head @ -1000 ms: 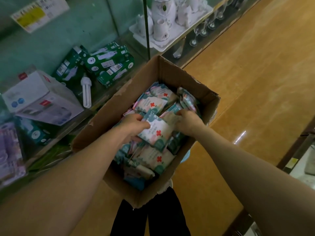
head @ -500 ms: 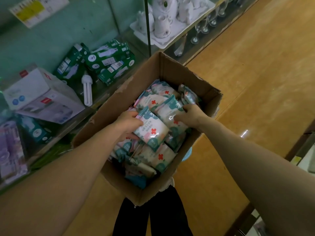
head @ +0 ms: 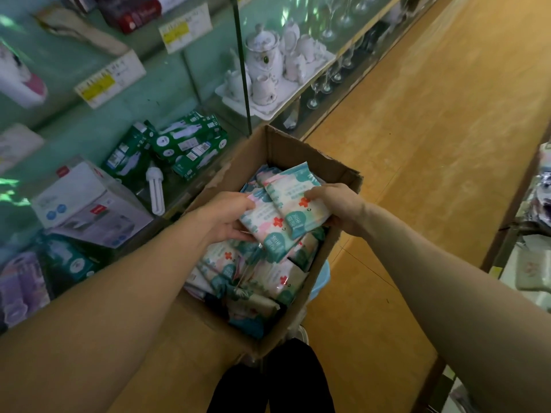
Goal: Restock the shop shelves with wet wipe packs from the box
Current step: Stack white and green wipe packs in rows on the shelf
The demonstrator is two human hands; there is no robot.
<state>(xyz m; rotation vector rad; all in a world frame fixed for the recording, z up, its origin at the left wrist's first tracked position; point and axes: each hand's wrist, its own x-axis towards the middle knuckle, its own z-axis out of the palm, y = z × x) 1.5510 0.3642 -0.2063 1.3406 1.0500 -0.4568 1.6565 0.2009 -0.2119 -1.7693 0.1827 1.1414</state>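
Note:
An open cardboard box (head: 301,150) stands on the floor in front of me, filled with several wet wipe packs (head: 268,278) printed in teal, pink and white with red crosses. Above the box my left hand (head: 226,216) grips one end of a small stack of packs (head: 283,216). My right hand (head: 340,208) grips the other end, fingers curled round the top pack. The stack is lifted clear of the packs below it.
Glass shelves rise to the left, with green bulb boxes (head: 179,144), a loose white bulb (head: 156,189), a white appliance box (head: 86,207) and a porcelain tea set (head: 268,64). The wooden floor (head: 432,129) runs right. A blue basin (head: 323,278) peeks from under the box.
Both hands have gathered packs together and raised them as a stack out of the box. The view has tilted up, showing more of the shelves.

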